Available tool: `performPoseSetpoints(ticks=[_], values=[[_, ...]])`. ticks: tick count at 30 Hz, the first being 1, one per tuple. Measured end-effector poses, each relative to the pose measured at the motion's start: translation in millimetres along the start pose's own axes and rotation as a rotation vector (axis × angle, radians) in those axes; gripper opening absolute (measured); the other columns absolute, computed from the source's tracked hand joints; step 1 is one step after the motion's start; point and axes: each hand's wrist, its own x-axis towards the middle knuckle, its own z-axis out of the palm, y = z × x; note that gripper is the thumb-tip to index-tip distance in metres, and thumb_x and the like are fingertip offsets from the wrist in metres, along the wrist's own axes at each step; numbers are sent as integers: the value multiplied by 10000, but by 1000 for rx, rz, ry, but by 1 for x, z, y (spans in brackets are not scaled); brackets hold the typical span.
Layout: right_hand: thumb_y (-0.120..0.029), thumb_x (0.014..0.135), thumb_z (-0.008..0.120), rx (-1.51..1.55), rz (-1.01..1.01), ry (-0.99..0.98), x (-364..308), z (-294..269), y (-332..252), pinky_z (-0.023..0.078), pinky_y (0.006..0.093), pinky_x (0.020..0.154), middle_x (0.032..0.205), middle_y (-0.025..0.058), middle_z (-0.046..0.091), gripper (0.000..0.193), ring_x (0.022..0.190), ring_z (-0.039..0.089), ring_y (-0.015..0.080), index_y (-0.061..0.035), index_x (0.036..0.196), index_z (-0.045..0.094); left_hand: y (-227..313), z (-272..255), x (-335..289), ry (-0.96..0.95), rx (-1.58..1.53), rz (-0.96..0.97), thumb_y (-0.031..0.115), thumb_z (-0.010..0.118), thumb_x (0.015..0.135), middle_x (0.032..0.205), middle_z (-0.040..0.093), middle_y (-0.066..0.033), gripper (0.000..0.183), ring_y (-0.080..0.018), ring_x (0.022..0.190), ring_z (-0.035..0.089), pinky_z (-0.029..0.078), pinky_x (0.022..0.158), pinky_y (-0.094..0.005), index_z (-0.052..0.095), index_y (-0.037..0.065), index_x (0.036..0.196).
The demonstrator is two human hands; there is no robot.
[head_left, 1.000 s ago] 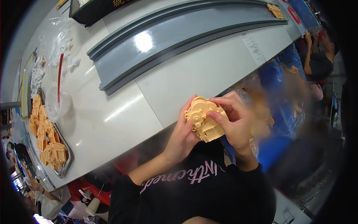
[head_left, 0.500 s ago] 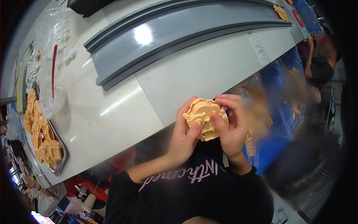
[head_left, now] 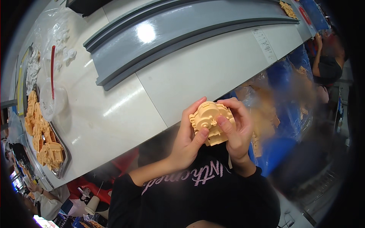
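Note:
Between my two hands I hold a pale orange moulded plastic part [head_left: 210, 114] with rounded raised bosses and a boxy lower end, just off the table's near edge. My left hand [head_left: 189, 138] grips its left side, thumb pressed on the front face near a small round boss. Around the right side my right hand [head_left: 238, 131] is closed, its thumb lying on the middle of the face. The fingertips behind the part are mostly hidden.
A grey conveyor channel [head_left: 175, 32] runs across the white table [head_left: 121, 110]. At left stand a metal tray [head_left: 65, 163] of similar orange parts [head_left: 40, 129] and a clear tub [head_left: 57, 104] with a red stick [head_left: 53, 72]. Bagged parts lie right; other people are at both sides.
The orange part has turned slightly in my hands and shifted a little to the right. My right thumb has slid a little over its face. Both hands keep their hold.

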Motion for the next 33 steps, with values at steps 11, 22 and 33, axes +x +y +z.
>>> performPoseSetpoints(ticks=[11,22,33], values=[[18,807,698,-4,61,-30,0,-6,9,455,255,844,1011,85,545,300,956,564,137,63,1081,585,-6,0,-5,171,-78,116,173,603,929,1263,481,-142,457,-213,1153,499,426,976,-334,369,6,1285],[34,729,752,-154,-194,-76,-2,-5,2,461,264,781,987,113,570,331,887,572,170,46,1030,614,1,-9,-7,151,111,300,130,697,854,1244,520,-187,432,-264,1152,522,435,977,-382,472,-11,1196],[-48,712,787,-228,-360,-56,-8,-4,5,466,273,698,933,136,615,315,827,577,205,34,970,625,0,-7,-13,161,206,332,330,753,805,1197,534,-216,545,-267,1109,547,442,941,-369,468,13,1145]])
